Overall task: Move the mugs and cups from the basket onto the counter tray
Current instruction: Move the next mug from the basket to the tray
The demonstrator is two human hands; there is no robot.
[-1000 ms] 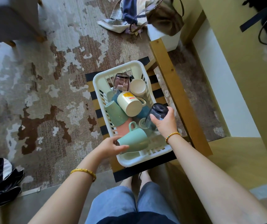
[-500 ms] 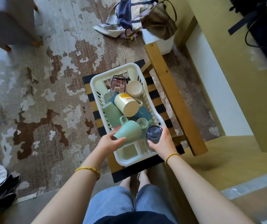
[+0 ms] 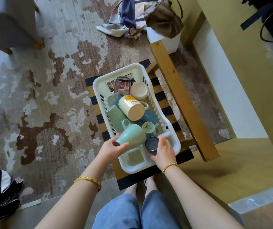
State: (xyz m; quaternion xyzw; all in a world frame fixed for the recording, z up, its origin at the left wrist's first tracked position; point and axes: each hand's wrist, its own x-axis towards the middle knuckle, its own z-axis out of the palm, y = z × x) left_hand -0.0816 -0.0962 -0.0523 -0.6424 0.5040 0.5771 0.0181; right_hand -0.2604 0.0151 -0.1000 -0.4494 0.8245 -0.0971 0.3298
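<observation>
— Hands first: what does each one hold?

— Left hand is wrapped around the rim end of a mint-green mug, which lies tilted on its side with the handle pointing away from the person. Right hand is closed around a small dark blue cup, held upright, mouth up.

— Where are those two sitting?

— Both are over the near end of the white plastic basket. Whether they touch its floor, I cannot tell.

— And the rest?

— Farther in, a cream mug with a yellow label lies on its side across a pale green mug and a teal mug. Beyond them stand a purplish glass tumbler and a cream cup, bottom up. A small clear glass sits just beside the dark blue cup.

— What carries the basket?

— A low surface with yellow and black stripes, beside a wooden beam. The counter tray is not in view.
</observation>
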